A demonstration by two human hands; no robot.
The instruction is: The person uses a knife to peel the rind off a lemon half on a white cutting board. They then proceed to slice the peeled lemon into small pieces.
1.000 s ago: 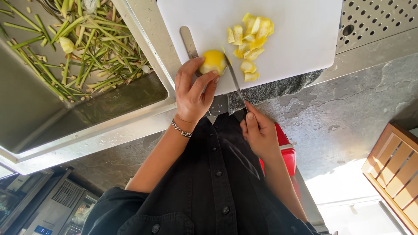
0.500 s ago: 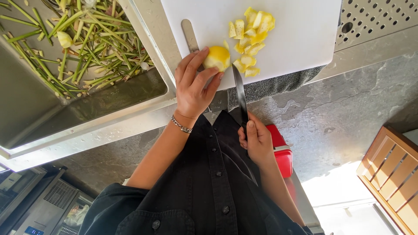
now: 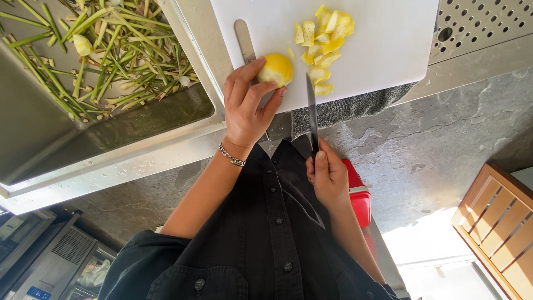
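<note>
Lemon [image 3: 276,69] under left hand [image 3: 247,105]

A small blue-lit display [image 3: 34,293] sits on the steel appliance [image 3: 50,261] at lower left.

Black buttoned shirt [image 3: 266,233], silver chain bracelet [image 3: 231,156], bare forearms.

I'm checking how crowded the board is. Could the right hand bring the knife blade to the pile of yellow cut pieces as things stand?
Probably yes. The right hand holds the knife, whose tip lies beside the cut pieces with bare cutting board between. The left hand and lemon sit off to the other side.
</note>
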